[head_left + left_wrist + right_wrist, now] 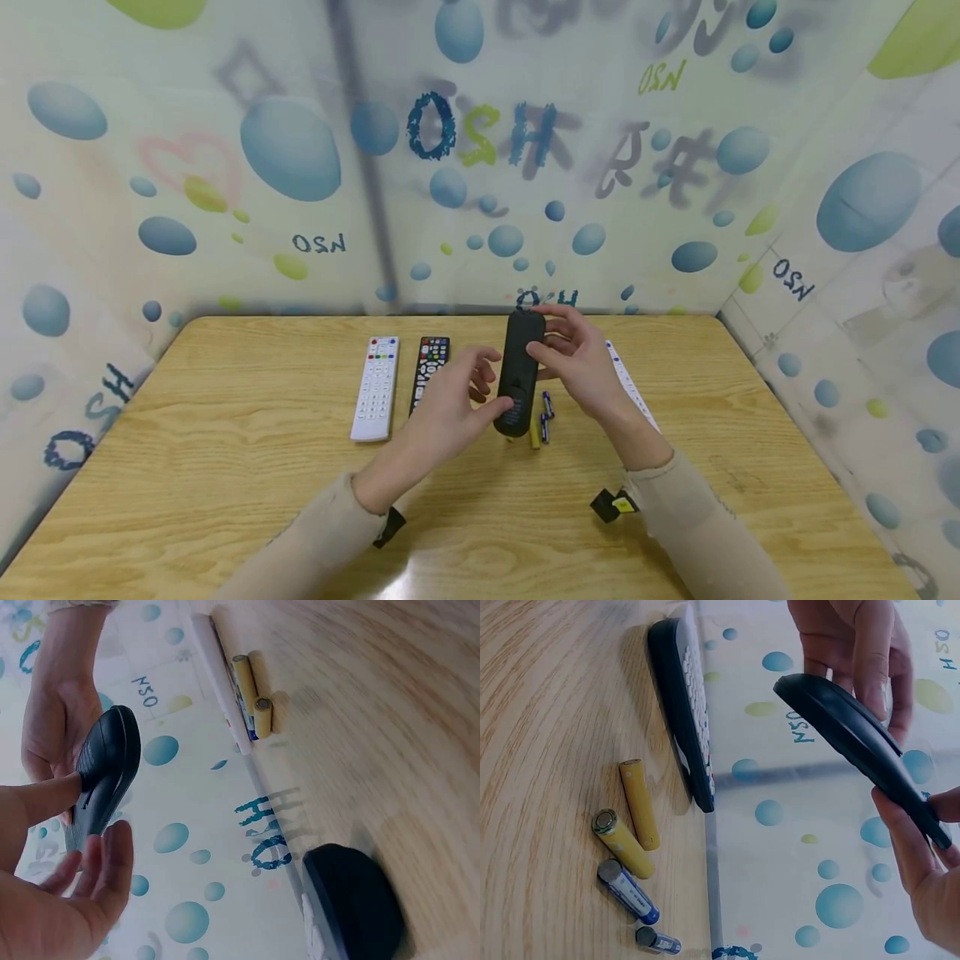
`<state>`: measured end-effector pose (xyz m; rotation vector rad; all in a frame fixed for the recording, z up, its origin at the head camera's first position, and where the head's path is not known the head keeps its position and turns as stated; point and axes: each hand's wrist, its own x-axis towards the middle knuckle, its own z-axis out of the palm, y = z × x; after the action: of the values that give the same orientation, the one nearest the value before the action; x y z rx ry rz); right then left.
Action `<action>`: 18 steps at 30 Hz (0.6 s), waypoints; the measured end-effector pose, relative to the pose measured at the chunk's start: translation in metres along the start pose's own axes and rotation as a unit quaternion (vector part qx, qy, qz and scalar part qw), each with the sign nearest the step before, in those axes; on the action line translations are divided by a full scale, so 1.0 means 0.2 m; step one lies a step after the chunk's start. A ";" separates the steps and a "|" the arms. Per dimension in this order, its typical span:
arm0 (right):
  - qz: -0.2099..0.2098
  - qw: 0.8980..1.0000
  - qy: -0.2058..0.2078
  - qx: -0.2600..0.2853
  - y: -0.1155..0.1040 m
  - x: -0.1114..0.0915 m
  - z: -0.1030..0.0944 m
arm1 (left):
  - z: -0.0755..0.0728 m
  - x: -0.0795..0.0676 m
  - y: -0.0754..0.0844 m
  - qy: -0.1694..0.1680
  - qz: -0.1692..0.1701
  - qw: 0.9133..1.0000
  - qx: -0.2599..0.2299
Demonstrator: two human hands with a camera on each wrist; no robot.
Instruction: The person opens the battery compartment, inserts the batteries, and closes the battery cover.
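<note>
A black remote control (521,367) is held up over the table, its plain back facing the head camera. My right hand (577,354) grips its far end, thumb on the back and fingers round the edge. At the near end, the left hand (457,392) rests its thumb on the back, while its loosely bent fingers stay beside the remote. In the right wrist view, the remote (847,735) appears edge-on, hiding its button side. Below it lie two yellow batteries (639,802) and two blue batteries (628,891) on the table.
Left of the hands lie a white remote (375,389) and a black remote with buttons up (432,358). Another white remote (630,383) lies behind the right forearm. The wooden table (247,392) ends at a patterned curtain-like backdrop (480,217).
</note>
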<state>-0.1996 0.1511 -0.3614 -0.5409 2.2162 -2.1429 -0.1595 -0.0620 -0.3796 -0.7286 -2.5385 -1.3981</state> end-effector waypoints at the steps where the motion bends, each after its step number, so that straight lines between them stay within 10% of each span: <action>1: -0.001 1.000 0.001 0.000 0.00 0.00 0.00 | 0.00 0.00 0.00 0.001 -0.021 1.000 -0.016; 9: -0.005 1.000 0.000 0.005 -0.01 0.00 0.00 | -0.01 0.00 -0.02 -0.044 -0.103 0.990 -0.081; 18: -0.010 1.000 -0.002 0.006 0.00 0.00 0.00 | -0.02 0.00 -0.02 -0.075 -0.114 0.985 -0.109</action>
<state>-0.1996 0.1508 -0.3609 -0.5695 2.2037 -2.1622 -0.1625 -0.0677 -0.3802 -0.6132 -2.6825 -1.7810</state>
